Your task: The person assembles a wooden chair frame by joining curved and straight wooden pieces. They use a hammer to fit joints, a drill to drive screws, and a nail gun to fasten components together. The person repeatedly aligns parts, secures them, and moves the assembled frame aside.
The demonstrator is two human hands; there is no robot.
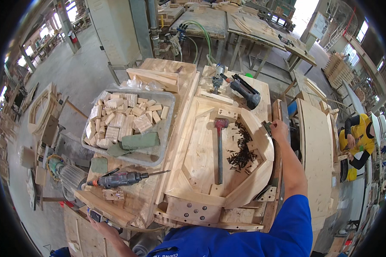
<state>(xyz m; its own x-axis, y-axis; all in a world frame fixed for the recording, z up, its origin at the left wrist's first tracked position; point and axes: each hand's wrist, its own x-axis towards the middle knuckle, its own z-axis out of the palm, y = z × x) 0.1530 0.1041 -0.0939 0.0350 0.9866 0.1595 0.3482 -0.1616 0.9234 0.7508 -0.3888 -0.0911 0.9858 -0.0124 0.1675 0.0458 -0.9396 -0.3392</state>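
My right hand (279, 129) is closed in a pinch at the right outer edge of a curved wooden frame (256, 122). A small dark green piece (267, 127) shows at its fingertips. Down at the bench's near left corner, my left hand (104, 229) is closed around part of a dark and silver object (95, 215); its fingers are partly hidden. Inside the frame lie a hammer (219, 150) with a red head and a pile of dark screws (243, 150). A drilled wooden plate (193, 210) sits at the frame's near side.
A grey tray (169, 112) of wooden blocks and green pieces (140, 140) stands left. Before it lies a power screwdriver (120, 179) with a long bit. A black nail gun (244, 91) rests beyond the frame. At far right is a person in yellow (359, 139).
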